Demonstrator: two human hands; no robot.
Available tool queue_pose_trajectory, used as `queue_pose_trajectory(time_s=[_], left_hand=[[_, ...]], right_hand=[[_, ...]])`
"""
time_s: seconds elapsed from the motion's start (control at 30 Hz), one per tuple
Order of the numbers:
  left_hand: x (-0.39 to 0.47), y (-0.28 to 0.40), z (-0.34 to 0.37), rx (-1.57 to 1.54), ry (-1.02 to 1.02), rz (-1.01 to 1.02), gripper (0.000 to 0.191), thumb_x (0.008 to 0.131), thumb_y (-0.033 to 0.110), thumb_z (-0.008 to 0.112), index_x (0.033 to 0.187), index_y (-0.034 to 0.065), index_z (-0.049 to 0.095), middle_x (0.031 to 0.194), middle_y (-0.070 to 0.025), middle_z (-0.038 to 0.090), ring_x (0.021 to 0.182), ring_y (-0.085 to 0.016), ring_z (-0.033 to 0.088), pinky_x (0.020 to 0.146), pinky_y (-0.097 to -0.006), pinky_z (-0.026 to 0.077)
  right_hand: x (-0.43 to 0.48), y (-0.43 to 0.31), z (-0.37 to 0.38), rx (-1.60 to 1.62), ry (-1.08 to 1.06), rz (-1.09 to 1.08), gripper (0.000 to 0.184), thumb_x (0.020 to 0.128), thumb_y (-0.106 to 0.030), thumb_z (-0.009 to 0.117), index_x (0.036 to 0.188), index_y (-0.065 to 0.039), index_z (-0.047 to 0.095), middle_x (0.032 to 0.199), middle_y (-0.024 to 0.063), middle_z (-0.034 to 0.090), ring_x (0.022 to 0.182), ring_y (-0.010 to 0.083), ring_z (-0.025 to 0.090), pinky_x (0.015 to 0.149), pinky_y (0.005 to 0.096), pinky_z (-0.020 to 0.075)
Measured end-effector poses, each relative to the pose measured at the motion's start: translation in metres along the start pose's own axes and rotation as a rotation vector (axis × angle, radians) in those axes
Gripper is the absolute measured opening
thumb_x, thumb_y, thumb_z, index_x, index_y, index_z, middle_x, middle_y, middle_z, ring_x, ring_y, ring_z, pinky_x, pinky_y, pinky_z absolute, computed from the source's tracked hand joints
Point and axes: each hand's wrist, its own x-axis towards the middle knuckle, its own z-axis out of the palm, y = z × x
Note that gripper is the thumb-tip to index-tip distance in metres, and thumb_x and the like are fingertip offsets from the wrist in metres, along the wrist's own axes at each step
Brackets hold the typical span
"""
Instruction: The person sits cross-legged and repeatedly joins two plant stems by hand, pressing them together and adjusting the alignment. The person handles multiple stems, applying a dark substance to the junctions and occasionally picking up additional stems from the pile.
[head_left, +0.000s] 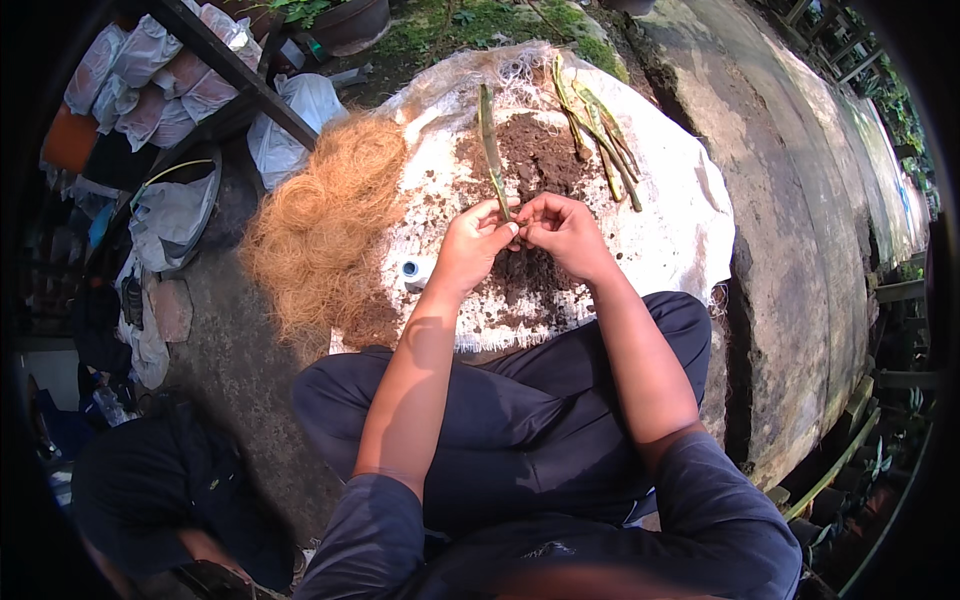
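My left hand (474, 244) grips a long, narrow snake plant leaf (489, 142) near its lower end, and the leaf stands up away from me. Against that lower end, the fingertips of my right hand (564, 234) are pinched together; the fingers partly hide what is between them. Beneath both hands lies dark loose soil (536, 154) on a white woven sack (667, 225). Several more snake plant leaves (600, 135) rest on the sack beyond my right hand. To the left of my left hand is a white spool-like object (410, 269) with a blue-rimmed hole.
A heap of brown coir fibre (322, 217) covers the sack's left edge. Wrapped bundles (157, 75), a dark beam (232, 71) and a basin (180, 210) stand farther left. Another person (172, 495) is at lower left. A gap in the concrete (739, 360) runs along the right.
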Motion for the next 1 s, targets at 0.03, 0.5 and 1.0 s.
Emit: queue_pose_trajectory(time_s=[0.03,0.5,1.0], left_hand=[[0.000,0.000,-0.001,-0.002,-0.013,0.000,0.038,0.100,0.001,0.064,0.136,-0.0076,0.057,0.115,-0.0114,0.070,0.096,-0.016,0.069,0.081,-0.0302,0.057],[-0.002,0.005,0.000,0.006,-0.002,-0.015,0.036,0.099,0.001,0.060,0.134,-0.0081,0.059,0.111,-0.0109,0.071,0.096,-0.016,0.069,0.080,-0.0296,0.058],[0.000,0.007,-0.001,-0.162,0.110,-0.019,0.040,0.105,0.005,0.052,0.142,-0.0086,0.052,0.120,-0.0180,0.068,0.100,-0.023,0.069,0.086,-0.0347,0.057]], right_hand=[[0.000,0.000,-0.002,-0.026,-0.019,0.006,0.016,0.089,0.006,0.069,0.104,0.002,0.069,0.088,0.0011,0.069,0.078,0.0058,0.065,0.071,0.0214,0.0525],[0.000,-0.009,-0.002,-0.007,-0.012,0.051,0.014,0.091,0.005,0.068,0.105,0.003,0.070,0.090,0.0043,0.072,0.077,0.0083,0.067,0.072,0.0245,0.0542],[0.010,0.006,-0.011,0.523,0.349,0.060,0.014,0.095,-0.001,0.066,0.109,0.000,0.070,0.098,0.0068,0.074,0.085,0.0106,0.067,0.074,0.0245,0.0547]])
